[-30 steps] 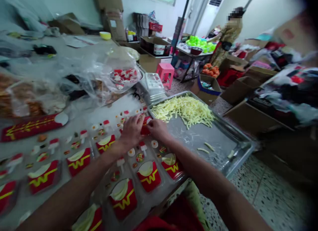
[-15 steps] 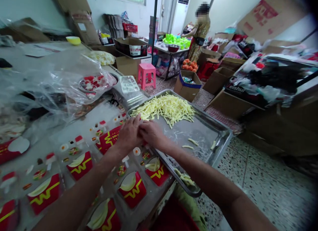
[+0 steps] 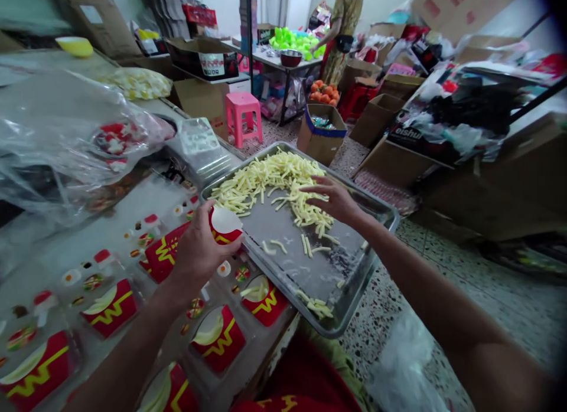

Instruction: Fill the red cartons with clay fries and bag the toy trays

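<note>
Since the left hand pinches a red-and-white cardboard-like pouch at the left edge of a rectangular metal tray, squeezing could crumple it. The right hand, spread over the tray's pale-yellow slender sticks, could scatter them by sweeping.

Taking the clock from the middle of the metal tray, the left hand is at 9 o'clock, gripping a red carton with a white inner face. The right hand, fingers spread, is over the 1 o'clock side, at a pile of pale yellow sticks that covers much of the tray from 10 to 1; whether its fingertips touch them is unclear. A few loose sticks lie near 6. Packed red cartons fill the table at 7 to 8. A pink stool stands at 11, a co-worker beyond 12.
</note>
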A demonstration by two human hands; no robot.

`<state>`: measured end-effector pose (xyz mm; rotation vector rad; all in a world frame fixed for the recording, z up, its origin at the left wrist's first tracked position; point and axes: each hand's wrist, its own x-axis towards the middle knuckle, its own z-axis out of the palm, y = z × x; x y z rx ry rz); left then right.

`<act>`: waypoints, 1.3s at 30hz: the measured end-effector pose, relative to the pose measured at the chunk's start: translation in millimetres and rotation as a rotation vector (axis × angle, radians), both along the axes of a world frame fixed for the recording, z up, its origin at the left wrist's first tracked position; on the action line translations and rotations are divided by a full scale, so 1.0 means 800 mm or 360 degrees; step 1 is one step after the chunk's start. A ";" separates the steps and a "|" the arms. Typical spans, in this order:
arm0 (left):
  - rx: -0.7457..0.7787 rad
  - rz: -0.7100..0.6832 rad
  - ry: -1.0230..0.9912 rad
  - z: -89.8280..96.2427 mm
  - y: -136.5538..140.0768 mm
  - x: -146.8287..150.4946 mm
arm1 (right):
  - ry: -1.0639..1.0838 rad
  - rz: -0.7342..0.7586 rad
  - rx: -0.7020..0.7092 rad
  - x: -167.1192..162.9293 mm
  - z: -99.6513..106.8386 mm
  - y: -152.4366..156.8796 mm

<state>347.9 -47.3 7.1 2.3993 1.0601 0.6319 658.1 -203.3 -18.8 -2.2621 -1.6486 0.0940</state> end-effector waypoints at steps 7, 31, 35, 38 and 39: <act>0.0082 -0.0198 -0.0003 0.009 -0.016 0.041 | 0.0006 0.0247 -0.0241 0.024 -0.030 -0.010; 0.0048 -0.0449 0.0193 -0.006 -0.030 0.058 | -0.0135 -0.0038 -0.0248 -0.071 -0.020 -0.076; 0.0013 -0.0504 0.0220 -0.002 -0.040 0.057 | -0.0203 0.0002 -0.0376 -0.067 -0.001 -0.062; -0.0010 -0.0565 0.0254 -0.004 -0.046 0.055 | -0.0270 -0.0097 -0.0427 -0.075 0.014 -0.059; -0.0017 -0.0572 0.0259 -0.005 -0.047 0.054 | -0.0280 -0.0123 -0.0439 -0.079 0.017 -0.060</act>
